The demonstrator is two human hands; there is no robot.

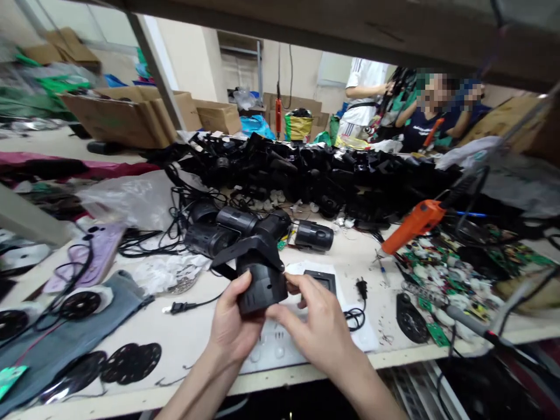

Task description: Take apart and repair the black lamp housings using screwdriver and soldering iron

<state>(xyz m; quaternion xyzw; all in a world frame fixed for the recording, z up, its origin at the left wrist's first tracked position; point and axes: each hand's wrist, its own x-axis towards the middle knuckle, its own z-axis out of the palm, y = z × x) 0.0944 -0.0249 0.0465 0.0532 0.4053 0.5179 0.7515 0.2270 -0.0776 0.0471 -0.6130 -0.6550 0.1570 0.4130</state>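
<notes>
One black housing (262, 286), left hand (235, 321) clasping, right hand (322, 321) pinching its edge, seems unfinished. Similar housings (314, 235) lie beyond.

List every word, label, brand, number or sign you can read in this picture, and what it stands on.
No text is readable here.
Dark shirt of the person at the back right: pale lettering, too small and blurred to read.
Black housing in the left hand: no legible text.
Orange tool at right: no legible text.
</notes>
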